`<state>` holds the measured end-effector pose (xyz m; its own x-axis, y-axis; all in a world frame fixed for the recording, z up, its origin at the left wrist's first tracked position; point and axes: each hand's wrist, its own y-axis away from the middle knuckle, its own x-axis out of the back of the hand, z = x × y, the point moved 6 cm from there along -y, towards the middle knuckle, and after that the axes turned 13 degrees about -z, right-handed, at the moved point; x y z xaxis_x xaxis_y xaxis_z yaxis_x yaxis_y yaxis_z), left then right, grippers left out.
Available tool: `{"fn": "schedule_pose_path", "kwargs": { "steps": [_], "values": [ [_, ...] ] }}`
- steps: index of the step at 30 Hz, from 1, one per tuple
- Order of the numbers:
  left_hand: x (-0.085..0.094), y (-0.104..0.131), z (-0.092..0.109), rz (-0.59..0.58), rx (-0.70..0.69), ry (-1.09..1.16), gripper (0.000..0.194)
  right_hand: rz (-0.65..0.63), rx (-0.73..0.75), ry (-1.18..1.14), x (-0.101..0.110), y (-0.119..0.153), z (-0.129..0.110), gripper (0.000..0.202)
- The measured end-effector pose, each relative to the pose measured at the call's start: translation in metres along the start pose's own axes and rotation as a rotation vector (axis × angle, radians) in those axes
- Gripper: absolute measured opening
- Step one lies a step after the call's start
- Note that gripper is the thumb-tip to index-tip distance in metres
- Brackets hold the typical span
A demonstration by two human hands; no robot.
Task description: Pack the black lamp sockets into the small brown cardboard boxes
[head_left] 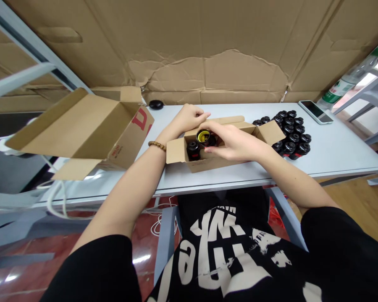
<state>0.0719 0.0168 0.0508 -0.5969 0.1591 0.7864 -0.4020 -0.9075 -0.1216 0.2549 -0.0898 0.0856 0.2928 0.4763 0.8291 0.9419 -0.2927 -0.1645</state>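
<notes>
My right hand (pixel 227 140) grips a black cylindrical part (pixel 203 136) whose round end, yellow inside, faces up toward me. It is over the left half of a small open cardboard box (pixel 222 165). Inside the box's left end stands another black cylindrical part (pixel 193 150); my right hand hides much of the interior. At the box's far left edge rests my left hand (pixel 189 118), its thumb and a finger stretched to the right, holding nothing that I can see. A bead bracelet circles the left wrist.
Right of the box stands a cluster of black cylindrical parts (pixel 289 133). Behind them lie a phone (pixel 315 112) and a plastic bottle (pixel 338 90). A larger open carton (pixel 126 140) occupies the left, near white cables (pixel 61 197). A black round object (pixel 156 104) sits by the cardboard wall.
</notes>
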Motion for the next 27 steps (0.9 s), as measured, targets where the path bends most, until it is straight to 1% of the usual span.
{"fn": "schedule_pose_path", "kwargs": {
  "steps": [2, 5, 7, 9, 13, 15, 17, 18, 19, 20, 21, 23, 25, 26, 27],
  "values": [
    [0.0, -0.001, -0.001, 0.002, -0.001, -0.001, 0.056, 0.014, -0.012, 0.019, 0.0, 0.0, -0.001, 0.048],
    [0.002, -0.001, -0.002, 0.035, 0.007, -0.038, 0.06, -0.011, -0.062, 0.054, -0.002, -0.001, 0.0, 0.047],
    [0.005, -0.002, -0.005, 0.086, 0.031, -0.056, 0.064, -0.026, -0.083, 0.068, -0.003, -0.001, 0.0, 0.046],
    [0.008, -0.002, -0.009, 0.161, 0.062, -0.046, 0.066, -0.03, -0.097, 0.072, -0.004, -0.002, 0.002, 0.043],
    [0.013, -0.002, -0.017, 0.316, 0.129, 0.05, 0.063, -0.011, -0.105, 0.07, -0.003, -0.002, 0.005, 0.043],
    [0.014, -0.002, -0.021, 0.366, 0.169, 0.125, 0.061, -0.015, -0.106, 0.049, -0.003, -0.002, 0.006, 0.044],
    [0.016, -0.002, -0.024, 0.386, 0.2, 0.216, 0.063, -0.033, -0.131, 0.03, -0.004, -0.002, 0.009, 0.046],
    [0.019, -0.002, -0.026, 0.366, 0.21, 0.261, 0.065, -0.043, -0.151, 0.026, -0.005, -0.002, 0.01, 0.047],
    [0.022, -0.001, -0.028, 0.321, 0.219, 0.302, 0.067, -0.051, -0.17, 0.028, -0.005, -0.001, 0.011, 0.048],
    [0.025, 0.0, -0.03, 0.244, 0.226, 0.332, 0.067, -0.055, -0.185, 0.031, -0.004, -0.001, 0.012, 0.048],
    [0.029, 0.002, -0.033, 0.134, 0.245, 0.351, 0.065, -0.056, -0.193, 0.034, -0.004, -0.001, 0.012, 0.048],
    [0.039, 0.013, -0.039, -0.082, 0.307, 0.353, 0.052, -0.057, -0.198, 0.033, -0.003, -0.001, 0.011, 0.046],
    [0.053, 0.027, -0.04, -0.221, 0.321, 0.34, 0.048, -0.064, -0.202, 0.036, -0.003, -0.001, 0.01, 0.045],
    [0.058, 0.034, -0.038, -0.279, 0.317, 0.342, 0.05, -0.067, -0.206, 0.041, -0.002, -0.001, 0.01, 0.045],
    [0.062, 0.04, -0.036, -0.327, 0.315, 0.344, 0.057, -0.069, -0.213, 0.05, -0.002, -0.001, 0.009, 0.046]
  ]
}}
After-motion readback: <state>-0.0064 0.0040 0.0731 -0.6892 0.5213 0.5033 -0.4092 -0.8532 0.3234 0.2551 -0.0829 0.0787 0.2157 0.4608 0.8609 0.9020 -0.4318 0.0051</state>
